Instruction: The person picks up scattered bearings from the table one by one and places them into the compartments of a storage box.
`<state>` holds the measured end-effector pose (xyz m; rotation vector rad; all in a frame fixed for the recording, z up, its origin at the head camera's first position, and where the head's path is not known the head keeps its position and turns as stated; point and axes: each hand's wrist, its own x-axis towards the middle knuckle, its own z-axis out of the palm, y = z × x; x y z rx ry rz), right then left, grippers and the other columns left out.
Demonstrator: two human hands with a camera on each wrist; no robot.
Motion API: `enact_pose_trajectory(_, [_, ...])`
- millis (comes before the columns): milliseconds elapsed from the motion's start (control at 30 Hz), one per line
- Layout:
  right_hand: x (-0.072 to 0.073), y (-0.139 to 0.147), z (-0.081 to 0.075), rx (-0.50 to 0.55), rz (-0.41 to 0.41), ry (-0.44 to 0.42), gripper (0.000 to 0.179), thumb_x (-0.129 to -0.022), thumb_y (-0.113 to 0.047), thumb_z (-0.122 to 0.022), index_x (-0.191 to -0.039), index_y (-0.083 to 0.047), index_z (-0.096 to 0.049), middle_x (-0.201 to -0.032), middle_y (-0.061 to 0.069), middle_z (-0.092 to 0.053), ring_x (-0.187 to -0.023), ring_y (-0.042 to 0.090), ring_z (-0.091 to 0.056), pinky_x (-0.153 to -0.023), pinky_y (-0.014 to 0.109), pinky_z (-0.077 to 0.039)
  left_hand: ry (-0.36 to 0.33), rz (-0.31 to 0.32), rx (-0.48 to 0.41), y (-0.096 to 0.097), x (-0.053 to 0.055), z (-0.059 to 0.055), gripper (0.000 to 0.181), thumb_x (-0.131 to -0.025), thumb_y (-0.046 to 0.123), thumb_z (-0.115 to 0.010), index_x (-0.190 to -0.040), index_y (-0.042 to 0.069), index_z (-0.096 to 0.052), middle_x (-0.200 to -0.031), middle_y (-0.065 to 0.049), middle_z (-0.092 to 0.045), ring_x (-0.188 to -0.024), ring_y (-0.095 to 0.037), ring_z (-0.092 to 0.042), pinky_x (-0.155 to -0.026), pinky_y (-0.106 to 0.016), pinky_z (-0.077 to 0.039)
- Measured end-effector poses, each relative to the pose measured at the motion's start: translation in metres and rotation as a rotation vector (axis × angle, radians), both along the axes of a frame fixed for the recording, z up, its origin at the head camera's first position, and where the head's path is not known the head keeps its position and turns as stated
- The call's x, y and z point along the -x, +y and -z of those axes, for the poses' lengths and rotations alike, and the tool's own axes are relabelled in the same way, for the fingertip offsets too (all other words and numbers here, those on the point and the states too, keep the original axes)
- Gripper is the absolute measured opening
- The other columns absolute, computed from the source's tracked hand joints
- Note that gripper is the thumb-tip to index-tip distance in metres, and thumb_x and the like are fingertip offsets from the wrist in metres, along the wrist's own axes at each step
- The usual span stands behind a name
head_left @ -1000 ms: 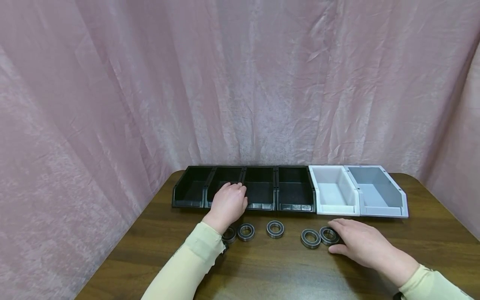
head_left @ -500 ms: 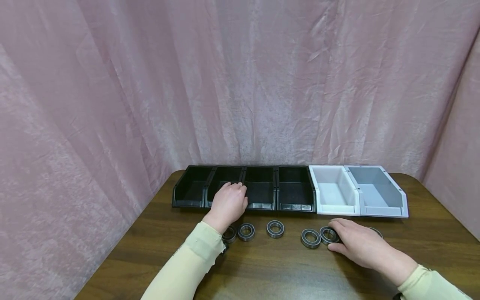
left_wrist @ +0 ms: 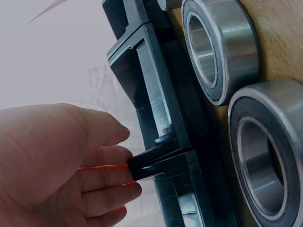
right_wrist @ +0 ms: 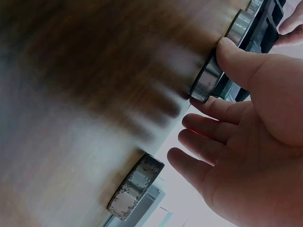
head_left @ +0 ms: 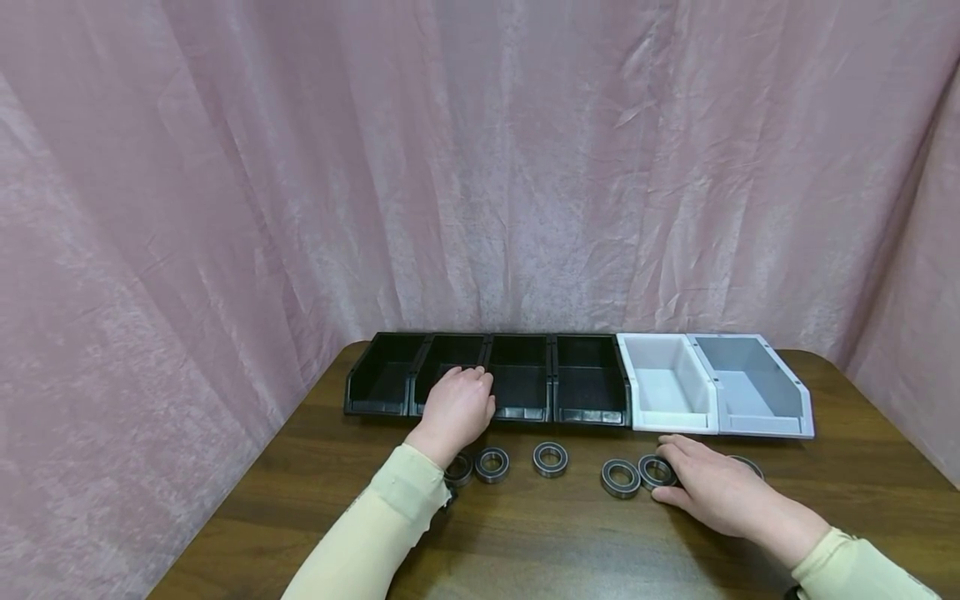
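Note:
My right hand (head_left: 720, 487) is at a ball bearing (head_left: 657, 472) on the table, thumb and index fingertip at opposite sides of its rim. The other fingers stretch out loosely in the right wrist view. Touching or nearly touching it on the left lies another bearing (head_left: 621, 478). A worn bearing (right_wrist: 136, 187) shows past the fingertips in the right wrist view. My left hand (head_left: 456, 408) hovers at the front of the black bins (head_left: 517, 413), its relaxed fingers by a bin divider (left_wrist: 156, 163). Below it sit two bearings, the left one (head_left: 458, 469) partly hidden by the wrist.
One more bearing (head_left: 551, 459) lies in the middle. Behind the bearings, the black bins stand side by side with a white bin (head_left: 675, 421) and a grey bin (head_left: 767, 425). A pink curtain (head_left: 480, 167) hangs behind the wooden table (head_left: 540, 550).
The worn bearing behind my right hand has come into sight, its edge showing past the knuckles. My right hand has shifted very slightly left; the left hand stays still.

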<state>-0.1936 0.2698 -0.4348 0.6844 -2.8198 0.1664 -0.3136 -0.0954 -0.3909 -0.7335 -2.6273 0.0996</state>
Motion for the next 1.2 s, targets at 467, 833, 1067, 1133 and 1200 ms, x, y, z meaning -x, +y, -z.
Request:
enact_pose_trajectory(467, [0.000,0.000,0.002,-0.015,-0.024,0.036,0.042,-0.094,-0.033,-0.089,-0.117,-0.003,-0.071,-0.132,0.019,-0.068,-0.122,0.039,-0.070,-0.102,0.054,-0.058,0.031,0.017,0.000,-0.001,0.000,0.001,0.031,-0.102,0.024,-0.080,-0.124,0.001,-0.079,-0.131,-0.015,-0.078,-0.124,-0.029,-0.073,-0.115,-0.047,-0.053])
enact_pose_trajectory(833, [-0.008,0.000,-0.002,-0.023,0.007,0.067,0.040,-0.093,-0.033,-0.090,-0.116,-0.007,-0.070,-0.133,0.017,-0.068,-0.122,0.037,-0.070,-0.100,0.052,-0.060,0.048,0.020,-0.008,0.000,0.001,0.003,0.029,-0.101,0.024,-0.081,-0.120,0.002,-0.080,-0.129,-0.015,-0.079,-0.122,-0.028,-0.074,-0.114,-0.045,-0.054])
enact_pose_trajectory(1067, [-0.011,0.000,-0.007,-0.007,0.004,0.102,0.044,-0.092,-0.031,-0.091,-0.118,-0.001,-0.070,-0.134,0.020,-0.069,-0.124,0.040,-0.069,-0.105,0.055,-0.057,0.065,0.025,0.000,0.000,0.001,0.004,0.029,-0.101,0.024,-0.081,-0.120,0.002,-0.080,-0.128,-0.014,-0.079,-0.121,-0.027,-0.075,-0.113,-0.044,-0.054])
enact_pose_trajectory(1133, [-0.011,0.001,-0.009,-0.006,0.005,0.107,0.045,-0.091,-0.031,-0.091,-0.118,-0.001,-0.070,-0.134,0.021,-0.069,-0.125,0.040,-0.069,-0.106,0.056,-0.056,0.059,0.021,0.006,0.000,0.002,0.004,0.029,-0.101,0.024,-0.080,-0.121,0.002,-0.080,-0.129,-0.014,-0.079,-0.122,-0.027,-0.074,-0.114,-0.044,-0.054])
enact_pose_trajectory(1200, [-0.012,0.002,-0.011,-0.007,0.005,0.111,0.045,-0.091,-0.030,-0.091,-0.117,-0.001,-0.070,-0.133,0.021,-0.069,-0.124,0.040,-0.069,-0.106,0.055,-0.056,0.058,0.017,0.008,0.000,0.002,0.004,0.029,-0.102,0.024,-0.080,-0.121,0.002,-0.080,-0.129,-0.013,-0.079,-0.122,-0.027,-0.074,-0.114,-0.044,-0.053])
